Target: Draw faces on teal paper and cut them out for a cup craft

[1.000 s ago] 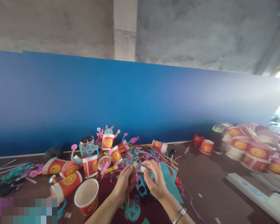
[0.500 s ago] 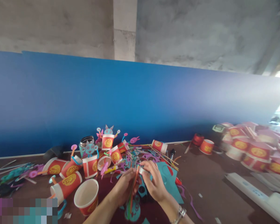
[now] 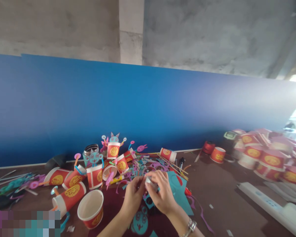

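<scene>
Both hands meet over the middle of the table. My right hand [image 3: 161, 191] is closed round a small whitish roll of tape [image 3: 148, 180]. Fingertips of my left hand [image 3: 134, 194] are pinched together right beside the roll; what they hold is hidden. Below the hands lies a blue paper animal face [image 3: 140, 223] with drawn eyes and mouth. Under and beside my right hand is a sheet of teal paper [image 3: 179, 191]. An upright paper cup [image 3: 91, 209], red outside and white within, stands left of my left forearm.
Several red cups decorated with paper figures [image 3: 95, 174] crowd the left. Paper scraps [image 3: 138, 166] and thin sticks [image 3: 174, 163] lie behind the hands. At right are a power strip [image 3: 263, 200], a red cup [image 3: 217, 154] and stacked cups [image 3: 271, 159]. A blue panel [image 3: 148, 108] stands behind.
The orange and green strip that hung from my left fingers no longer shows. My left hand has turned, its fingertips now meeting those of my right hand at the roll.
</scene>
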`<state>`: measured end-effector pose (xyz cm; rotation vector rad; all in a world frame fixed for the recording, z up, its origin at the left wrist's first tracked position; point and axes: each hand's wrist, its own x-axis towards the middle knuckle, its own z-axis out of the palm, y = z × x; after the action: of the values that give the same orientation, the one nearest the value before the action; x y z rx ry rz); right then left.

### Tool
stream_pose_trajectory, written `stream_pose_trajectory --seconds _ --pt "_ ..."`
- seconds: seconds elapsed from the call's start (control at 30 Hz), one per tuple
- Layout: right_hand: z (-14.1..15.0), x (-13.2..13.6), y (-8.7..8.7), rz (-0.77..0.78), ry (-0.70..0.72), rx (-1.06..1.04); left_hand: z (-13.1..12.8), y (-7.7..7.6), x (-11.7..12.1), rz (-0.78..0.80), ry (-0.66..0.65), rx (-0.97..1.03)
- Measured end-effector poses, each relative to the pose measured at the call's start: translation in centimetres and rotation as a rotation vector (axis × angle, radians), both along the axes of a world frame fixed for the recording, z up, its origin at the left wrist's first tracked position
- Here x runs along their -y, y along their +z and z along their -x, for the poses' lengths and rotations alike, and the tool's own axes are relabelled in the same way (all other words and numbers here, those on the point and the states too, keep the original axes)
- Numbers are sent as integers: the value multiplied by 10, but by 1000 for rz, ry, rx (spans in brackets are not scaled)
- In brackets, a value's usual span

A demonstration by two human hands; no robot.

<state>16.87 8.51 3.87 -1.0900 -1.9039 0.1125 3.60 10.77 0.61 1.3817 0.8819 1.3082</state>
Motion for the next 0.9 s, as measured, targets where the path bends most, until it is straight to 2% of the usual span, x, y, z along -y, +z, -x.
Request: stream_pose_trajectory --seconds 0.13,0.3,0.4,0.57,0.67,0.77,0.9 --pt "1 0 0 -14 -25 27 0 -7 -4 41 76 18" --pt "2 -2 -3 -26 -61 29 2 -7 -7 100 79 60" --pt "-1 -6 -7 -21 -100 6 4 -3 -7 155 20 113" --pt "-5 -10 -13 -14 -114 -23 7 4 -6 298 -167 320" --pt "-5 -9 -14 9 -92 -31 7 7 -3 397 -206 400" --pt "-4 -8 -16 30 -68 -37 5 7 -2 442 -215 391" --pt "-4 -9 -19 22 -60 -53 4 5 -4 338 -143 250"
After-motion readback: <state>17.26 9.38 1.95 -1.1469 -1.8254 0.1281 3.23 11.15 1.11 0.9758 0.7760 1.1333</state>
